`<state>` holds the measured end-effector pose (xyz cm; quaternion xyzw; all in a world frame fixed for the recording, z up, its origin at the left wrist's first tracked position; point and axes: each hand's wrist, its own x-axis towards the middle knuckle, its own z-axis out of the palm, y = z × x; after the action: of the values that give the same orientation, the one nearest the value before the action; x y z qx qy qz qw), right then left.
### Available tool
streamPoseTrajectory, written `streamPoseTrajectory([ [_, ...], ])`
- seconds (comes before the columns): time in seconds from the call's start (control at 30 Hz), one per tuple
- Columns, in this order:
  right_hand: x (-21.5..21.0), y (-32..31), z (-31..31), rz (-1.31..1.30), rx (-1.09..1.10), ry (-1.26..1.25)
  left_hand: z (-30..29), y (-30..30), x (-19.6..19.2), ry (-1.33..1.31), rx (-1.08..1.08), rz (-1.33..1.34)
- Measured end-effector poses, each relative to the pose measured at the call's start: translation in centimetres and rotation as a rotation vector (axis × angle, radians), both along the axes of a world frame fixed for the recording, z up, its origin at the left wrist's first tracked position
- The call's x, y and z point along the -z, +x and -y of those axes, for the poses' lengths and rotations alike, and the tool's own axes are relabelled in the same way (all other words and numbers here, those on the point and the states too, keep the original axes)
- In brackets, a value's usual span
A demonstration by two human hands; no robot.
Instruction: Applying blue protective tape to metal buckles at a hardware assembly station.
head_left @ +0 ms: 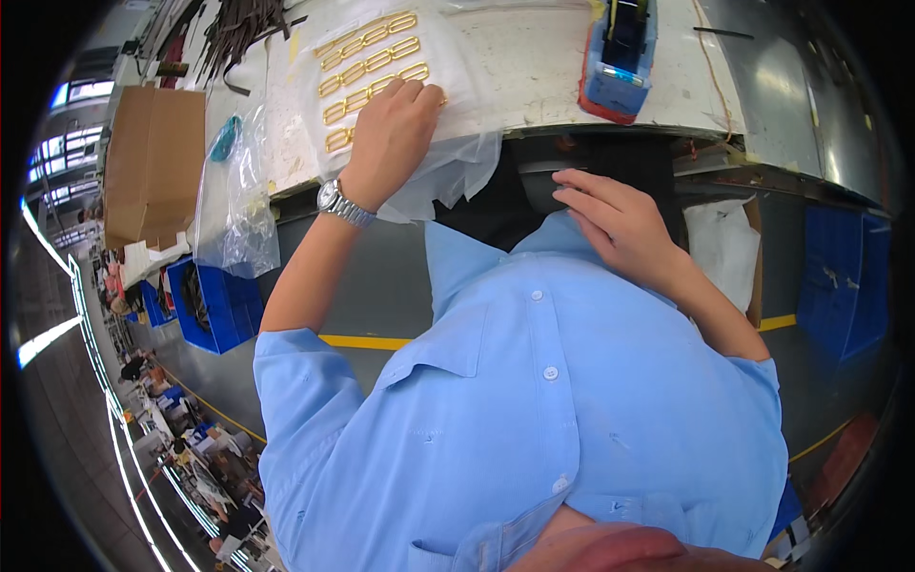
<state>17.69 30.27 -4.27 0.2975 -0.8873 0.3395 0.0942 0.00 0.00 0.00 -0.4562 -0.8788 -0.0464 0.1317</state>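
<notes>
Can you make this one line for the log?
left hand: over gold links in rows; right hand: by blue shirt; cardboard box: at left

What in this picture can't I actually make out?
All in the head view:
Left hand: its back hides the fingertips, so any grip is unclear; it also partly covers the gold links.
Right hand: palm turned away, so whether it holds anything is unclear.
Blue tape dispenser and dark strips: cut off by the top edge.
Distant clutter: too small and blurred.
</notes>
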Motion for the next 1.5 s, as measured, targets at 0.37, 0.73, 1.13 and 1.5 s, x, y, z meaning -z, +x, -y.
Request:
streamPoseTrajectory([
  [0.37, -4.0, -3.1, -10.1, 0.509, 0.515, -0.814, -1.0, -1.7, -2.0, 0.117, -0.265, 0.424],
  [0.73, -7.2, -8.6, -6.9, 0.946, 0.558, -0.751, -7.0, 1.7, -0.4, 1.178, -0.224, 1.512],
  [1.13, -7.5, -6.4, -4.8, 0.753, 0.550, -0.894, -10.4, 2.5, -3.3, 1.104, 0.003, 1.592],
  [1.5, -2.5, 0.3, 1.3, 0.669, 0.477, -1.328, -10.7, 5.3, -4.1, 0.802, -0.064, 1.666],
])
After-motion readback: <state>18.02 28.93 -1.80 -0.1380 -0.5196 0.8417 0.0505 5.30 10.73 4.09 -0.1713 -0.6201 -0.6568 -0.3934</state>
